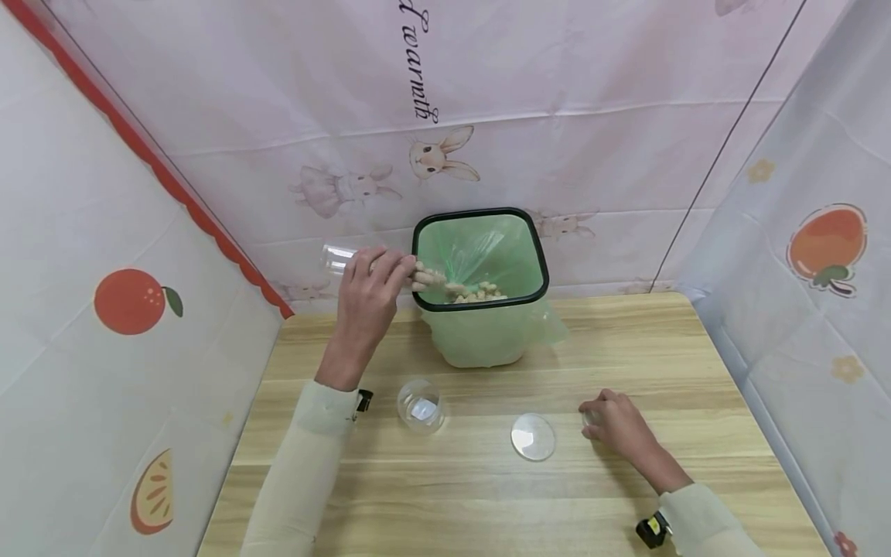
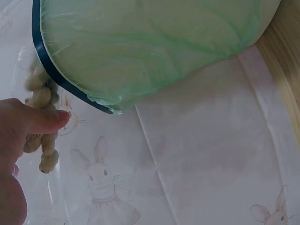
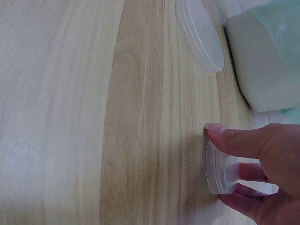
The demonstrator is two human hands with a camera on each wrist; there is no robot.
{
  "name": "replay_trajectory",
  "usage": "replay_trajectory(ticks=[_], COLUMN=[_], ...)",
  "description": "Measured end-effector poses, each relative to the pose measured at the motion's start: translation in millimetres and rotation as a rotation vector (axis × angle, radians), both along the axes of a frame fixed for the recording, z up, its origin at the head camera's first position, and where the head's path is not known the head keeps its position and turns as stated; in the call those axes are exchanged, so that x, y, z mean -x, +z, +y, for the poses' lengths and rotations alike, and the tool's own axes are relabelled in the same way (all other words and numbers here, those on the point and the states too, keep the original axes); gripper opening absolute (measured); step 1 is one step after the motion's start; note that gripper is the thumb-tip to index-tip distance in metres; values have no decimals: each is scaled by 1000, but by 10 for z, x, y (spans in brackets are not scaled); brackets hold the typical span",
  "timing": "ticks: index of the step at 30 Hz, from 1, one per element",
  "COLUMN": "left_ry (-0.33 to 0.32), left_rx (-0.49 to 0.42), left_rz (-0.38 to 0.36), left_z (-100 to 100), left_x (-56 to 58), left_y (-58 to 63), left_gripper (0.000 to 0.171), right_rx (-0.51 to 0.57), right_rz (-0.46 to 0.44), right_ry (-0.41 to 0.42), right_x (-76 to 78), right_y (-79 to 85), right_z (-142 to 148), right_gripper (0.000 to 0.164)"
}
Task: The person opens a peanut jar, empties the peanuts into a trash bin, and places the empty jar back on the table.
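Observation:
My left hand (image 1: 369, 290) grips a clear plastic jar (image 1: 336, 258), tipped with its mouth over the left rim of a trash bin (image 1: 480, 305). Peanuts (image 2: 40, 96) spill from the jar, and more peanuts (image 1: 485, 292) lie inside the bin on its green liner bag (image 1: 435, 240). On the right side of the table, my right hand (image 1: 616, 425) holds a small clear lid (image 3: 220, 171) by its edge, thumb on one side and fingers on the other, close to the wood. A second clear lid (image 1: 533, 437) lies flat to the left of that hand.
Another clear jar (image 1: 421, 406) stands on the wooden table (image 1: 452, 495) in front of the bin. Printed cloth (image 1: 599, 85) with rabbits and fruit hangs behind and along both sides. A black wrist device (image 1: 652, 531) sits at the right cuff.

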State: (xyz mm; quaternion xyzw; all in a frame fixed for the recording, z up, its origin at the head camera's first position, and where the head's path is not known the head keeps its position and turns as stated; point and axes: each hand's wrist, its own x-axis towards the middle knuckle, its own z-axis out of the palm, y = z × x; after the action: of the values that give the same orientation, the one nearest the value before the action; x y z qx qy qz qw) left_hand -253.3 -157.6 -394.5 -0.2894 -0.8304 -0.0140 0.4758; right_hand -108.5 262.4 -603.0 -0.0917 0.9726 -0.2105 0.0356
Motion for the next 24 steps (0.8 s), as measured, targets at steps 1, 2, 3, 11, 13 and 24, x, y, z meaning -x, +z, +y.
replay_trajectory(ticks=[1, 2, 3, 11, 13, 24], left_ry=[0, -1, -2, 10, 17, 64], left_rx=[-5, -10, -17, -58, -69, -94], left_rz=[-3, -6, -7, -13, -14, -36], left_z=[0, -2, -2, -4, -3, -6], left_x=[-4, -7, -9, -8, -9, -25], left_y=[-3, -7, -11, -51, -51, -3], left_gripper=[22, 22, 22, 18, 17, 31], right_rx=[0, 0, -1, -7, -8, -4], right_rz=[-2, -3, -5, -14, -14, -7], right_ry=[-1, -3, -4, -11, -11, -8], right_x=[-1, -1, -2, -9, -10, -1], right_y=[2, 3, 5, 9, 5, -9], right_z=[-2, -4, -6, -13, -12, -7], right_gripper=[35, 35, 35, 35, 34, 35])
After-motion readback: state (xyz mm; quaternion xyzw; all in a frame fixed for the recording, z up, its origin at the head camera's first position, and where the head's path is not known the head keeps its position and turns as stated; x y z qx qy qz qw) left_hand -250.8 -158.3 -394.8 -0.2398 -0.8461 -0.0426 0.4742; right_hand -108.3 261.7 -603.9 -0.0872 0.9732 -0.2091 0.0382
